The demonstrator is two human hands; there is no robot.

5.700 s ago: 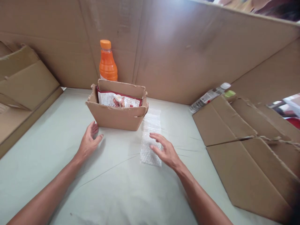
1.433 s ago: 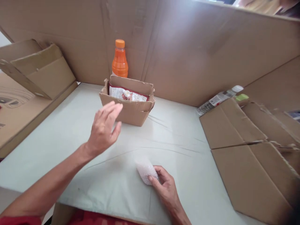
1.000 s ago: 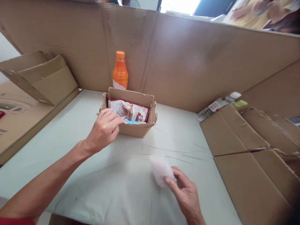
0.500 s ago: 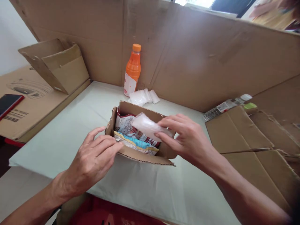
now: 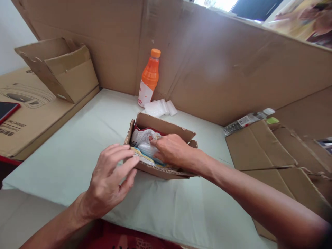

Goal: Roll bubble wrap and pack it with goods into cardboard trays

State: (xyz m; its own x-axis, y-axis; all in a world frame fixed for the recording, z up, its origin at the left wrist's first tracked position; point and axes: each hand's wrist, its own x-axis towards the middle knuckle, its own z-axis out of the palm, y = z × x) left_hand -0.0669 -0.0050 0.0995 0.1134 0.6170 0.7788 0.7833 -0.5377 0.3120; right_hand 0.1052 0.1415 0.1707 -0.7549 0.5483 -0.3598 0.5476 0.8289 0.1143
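A small open cardboard box [image 5: 166,174] stands in the middle of the table. Inside it lie a white and red printed snack bag [image 5: 142,136] and a blue and yellow packet [image 5: 141,155]. My right hand [image 5: 173,150] reaches into the box, its fingers on a clear roll of bubble wrap [image 5: 147,148] between the bags; the palm hides part of that roll. At the box's front left corner, my left hand [image 5: 114,173] is open with its fingers loosely apart, fingertips at the rim.
An orange drink bottle [image 5: 149,77] stands behind the box, next to more bubble wrap rolls [image 5: 157,108]. On the right are folded cardboard boxes [image 5: 261,145] and a clear plastic bottle [image 5: 246,121]. A bigger carton [image 5: 41,114] with a phone [image 5: 7,110] occupies the left.
My right hand has gone down and left into the box, taking the bubble wrap roll lower among the bags. My left hand has shifted slightly right, its fingers more spread.
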